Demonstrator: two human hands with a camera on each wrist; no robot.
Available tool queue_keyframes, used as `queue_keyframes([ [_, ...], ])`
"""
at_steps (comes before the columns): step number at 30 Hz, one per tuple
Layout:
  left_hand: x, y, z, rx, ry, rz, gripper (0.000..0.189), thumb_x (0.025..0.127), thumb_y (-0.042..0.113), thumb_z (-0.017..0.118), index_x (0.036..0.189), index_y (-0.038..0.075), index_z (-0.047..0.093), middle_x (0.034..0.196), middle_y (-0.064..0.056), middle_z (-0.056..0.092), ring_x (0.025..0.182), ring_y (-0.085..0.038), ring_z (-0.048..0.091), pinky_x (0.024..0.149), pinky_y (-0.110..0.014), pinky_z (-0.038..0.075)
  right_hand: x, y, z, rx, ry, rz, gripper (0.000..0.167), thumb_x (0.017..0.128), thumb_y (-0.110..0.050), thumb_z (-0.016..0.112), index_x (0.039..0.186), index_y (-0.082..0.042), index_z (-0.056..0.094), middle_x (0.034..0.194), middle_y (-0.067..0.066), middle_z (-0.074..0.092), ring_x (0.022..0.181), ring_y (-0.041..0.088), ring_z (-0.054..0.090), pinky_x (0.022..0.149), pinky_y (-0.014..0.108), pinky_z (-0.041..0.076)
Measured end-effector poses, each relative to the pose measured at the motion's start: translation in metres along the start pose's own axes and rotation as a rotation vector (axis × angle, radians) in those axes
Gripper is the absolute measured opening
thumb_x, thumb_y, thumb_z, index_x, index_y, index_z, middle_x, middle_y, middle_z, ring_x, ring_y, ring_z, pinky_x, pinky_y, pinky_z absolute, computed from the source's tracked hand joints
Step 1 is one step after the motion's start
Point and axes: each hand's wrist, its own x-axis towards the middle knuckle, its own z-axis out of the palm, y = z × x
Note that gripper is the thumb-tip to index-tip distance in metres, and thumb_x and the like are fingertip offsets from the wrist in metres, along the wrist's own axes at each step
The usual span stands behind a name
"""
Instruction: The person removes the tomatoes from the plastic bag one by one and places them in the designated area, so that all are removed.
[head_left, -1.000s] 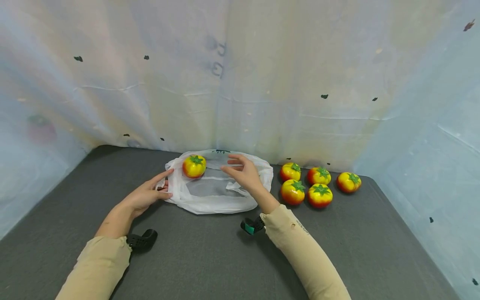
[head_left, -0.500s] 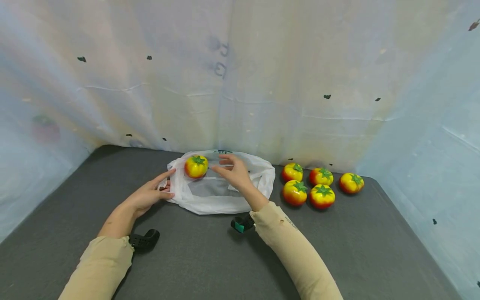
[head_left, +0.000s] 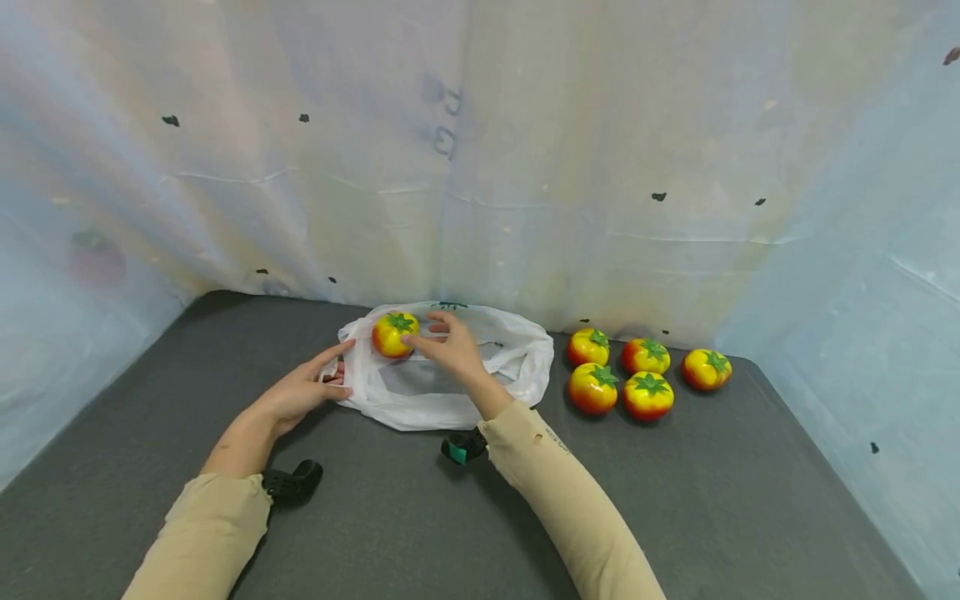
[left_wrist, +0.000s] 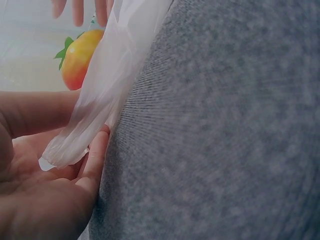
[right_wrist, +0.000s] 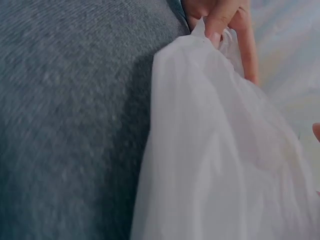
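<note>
A white plastic bag lies with its mouth spread on the dark table. Inside it, toward its left side, is a glossy red-and-yellow tomato with green leaves on top. My left hand holds the bag's left edge, and in the left wrist view the gathered plastic runs between thumb and fingers. Over the bag's mouth my right hand has its fingers extended toward the tomato, the thumb overlapping the fruit in the head view. The right wrist view is mostly filled by the bag.
To the right of the bag several similar tomatoes stand in a loose group on the table. A pale hanging sheet closes off the back and both sides. Black straps sit at both wrists.
My right hand has moved left across the bag's mouth, up to the tomato. The left hand keeps its hold on the bag's edge. The view has shifted slightly.
</note>
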Motion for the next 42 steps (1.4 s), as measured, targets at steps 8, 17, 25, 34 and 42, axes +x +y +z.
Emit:
queue_keyframes([
  [8,0.0,0.0,0.0,0.007,0.007,0.0,0.083,0.091,0.006,0.059,0.156,0.021,0.009,0.158,-0.019,-0.018,0.143,-0.043,-0.017,0.11,-0.067,0.003,0.003,-0.001,0.01,0.0,0.041,0.048,0.066,0.079,-0.033,0.077,0.137,-0.013,0.051,0.136,0.014,0.053,0.119,0.029,0.057,0.095,0.039,0.05],
  [17,0.002,0.002,0.001,0.013,0.012,-0.013,0.083,0.092,0.006,0.059,0.156,0.023,0.009,0.158,-0.018,-0.018,0.144,-0.042,-0.017,0.111,-0.066,0.004,0.011,0.0,0.024,-0.042,0.058,0.077,0.077,0.079,-0.04,0.076,0.144,-0.014,0.043,0.14,0.014,0.049,0.122,0.029,0.053,0.098,0.038,0.048],
  [25,0.0,0.002,0.001,0.012,0.019,-0.022,0.083,0.092,0.006,0.059,0.156,0.022,0.008,0.159,-0.018,-0.017,0.144,-0.042,-0.017,0.111,-0.067,0.004,0.012,0.001,0.035,-0.049,0.024,0.042,0.082,0.078,-0.037,0.076,0.146,-0.011,0.038,0.144,0.011,0.046,0.122,0.029,0.052,0.101,0.038,0.045],
  [34,0.001,-0.001,0.002,0.001,0.022,-0.011,0.083,0.091,0.006,0.06,0.156,0.022,0.01,0.159,-0.018,-0.017,0.143,-0.041,-0.018,0.111,-0.067,0.003,0.014,0.003,0.038,-0.019,0.042,0.062,0.08,0.078,-0.035,0.077,0.145,-0.011,0.04,0.143,0.011,0.047,0.12,0.028,0.051,0.102,0.039,0.045],
  [42,0.0,-0.002,0.002,0.002,0.026,-0.01,0.083,0.091,0.006,0.06,0.156,0.023,0.009,0.159,-0.017,-0.017,0.144,-0.041,-0.018,0.111,-0.067,0.004,0.015,0.006,0.039,-0.006,0.063,0.037,0.072,0.079,-0.03,0.077,0.141,-0.011,0.046,0.137,0.013,0.052,0.117,0.028,0.055,0.097,0.036,0.048],
])
